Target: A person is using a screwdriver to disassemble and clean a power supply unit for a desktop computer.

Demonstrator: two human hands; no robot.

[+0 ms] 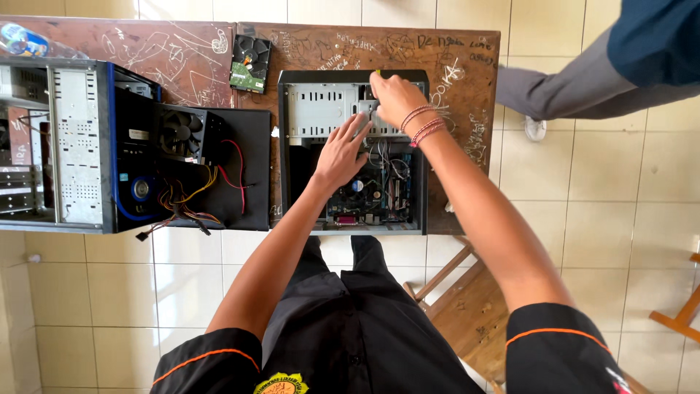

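Observation:
An open black computer case (292, 146) lies on a scribbled wooden desk (467, 80), its motherboard (372, 193) and cables showing. My left hand (341, 155) rests flat inside the case with the fingers spread, on the grey drive cage (321, 106) edge. My right hand (394, 96), with red bead bracelets at the wrist, is curled at the case's far edge. A small yellow tip (378, 72) pokes out from its fingers, seemingly a tool; most of it is hidden.
A second open case (80, 146) lies at the left, with a fan unit (182, 131) and loose wires on a black panel (251, 182). A bare hard drive (250, 64) and plastic bottle (22, 40) lie beyond. Another person's leg (561, 91) is at top right. Wooden chair (467, 306) below.

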